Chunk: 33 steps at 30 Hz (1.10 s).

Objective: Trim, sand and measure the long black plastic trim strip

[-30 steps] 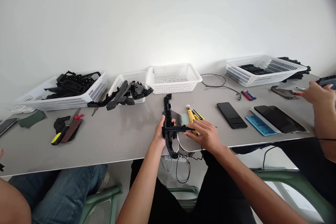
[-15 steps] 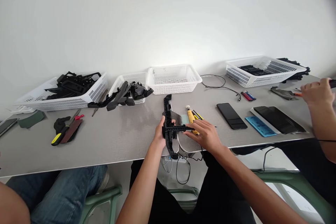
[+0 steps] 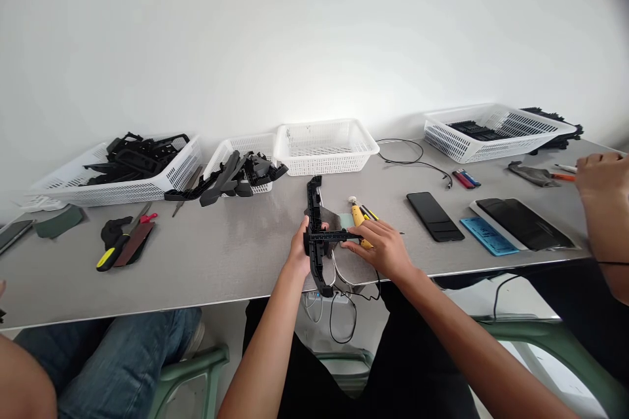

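1. Left hand (image 3: 299, 250): closed around a long black plastic part (image 3: 314, 222) at about its middle. The part lies lengthwise at the middle of the worktop's (image 3: 236, 255) near edge, its near end overhanging that edge.
2. Right hand (image 3: 381, 250): fingers closed on a black caliper (image 3: 334, 236), held crosswise over the part. The caliper's left end meets the part just beside the left hand.
3. Under and behind the right hand: a yellow tool (image 3: 358, 217) and a grey sheet (image 3: 339, 221), lying on the worktop just right of the part.
4. Back edge, centre: a white basket (image 3: 324, 144). Just left of it, a smaller basket (image 3: 240, 147) with black parts (image 3: 236, 177) spilling out of it onto the worktop.
5. Back left corner: a large basket (image 3: 171, 173) loaded with black frames (image 3: 135, 154).
6. Left portion of the worktop: a yellow-handled tool (image 3: 112, 254), with a red-tipped tool (image 3: 146, 217) near it.
7. Right portion: a black phone (image 3: 435, 216), a blue pad (image 3: 486, 234) and a dark tablet (image 3: 523, 222), side by side. Two lighters (image 3: 464, 178) lie behind the phone.
8. Back right corner: a wide basket (image 3: 496, 131) holding dark parts.
9. Another person's hand (image 3: 602, 173) is at the right edge; whether it holds anything cannot be told. A second person's jeans (image 3: 113, 360) show below the near left edge.
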Tool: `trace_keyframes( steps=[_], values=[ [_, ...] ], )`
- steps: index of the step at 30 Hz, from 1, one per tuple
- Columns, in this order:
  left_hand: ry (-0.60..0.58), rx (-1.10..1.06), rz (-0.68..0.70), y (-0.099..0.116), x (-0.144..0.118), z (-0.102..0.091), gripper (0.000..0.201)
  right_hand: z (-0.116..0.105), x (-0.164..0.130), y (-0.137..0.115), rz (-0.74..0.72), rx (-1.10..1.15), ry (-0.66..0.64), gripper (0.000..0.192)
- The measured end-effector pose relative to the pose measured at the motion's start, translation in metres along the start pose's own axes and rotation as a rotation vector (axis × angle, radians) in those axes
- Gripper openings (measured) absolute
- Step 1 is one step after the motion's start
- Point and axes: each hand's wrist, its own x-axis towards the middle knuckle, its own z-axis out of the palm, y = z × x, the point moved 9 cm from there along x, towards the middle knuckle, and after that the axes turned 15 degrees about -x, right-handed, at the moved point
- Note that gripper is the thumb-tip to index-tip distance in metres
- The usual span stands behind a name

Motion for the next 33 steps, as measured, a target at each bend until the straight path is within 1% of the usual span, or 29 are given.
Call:
trace_keyframes(
  steps=[7, 11, 19, 33],
  values=[
    [0.013, 0.002, 0.025, 0.001, -0.003, 0.003, 0.04, 0.001, 0.001, 0.001, 0.012, -0.001, -0.018, 0.022],
    [0.001, -0.009, 0.027, 0.0, -0.005, 0.007, 0.042, -0.002, 0.001, -0.001, 0.001, -0.006, -0.008, 0.024],
    [-0.032, -0.044, 0.007, 0.0, -0.008, 0.015, 0.036, -0.006, 0.003, 0.0, -0.002, 0.011, 0.021, 0.023],
    [-0.041, -0.05, 0.021, -0.001, -0.006, 0.012, 0.03, -0.006, 0.0, 0.001, 0.002, 0.001, 0.033, 0.026]
  ],
)
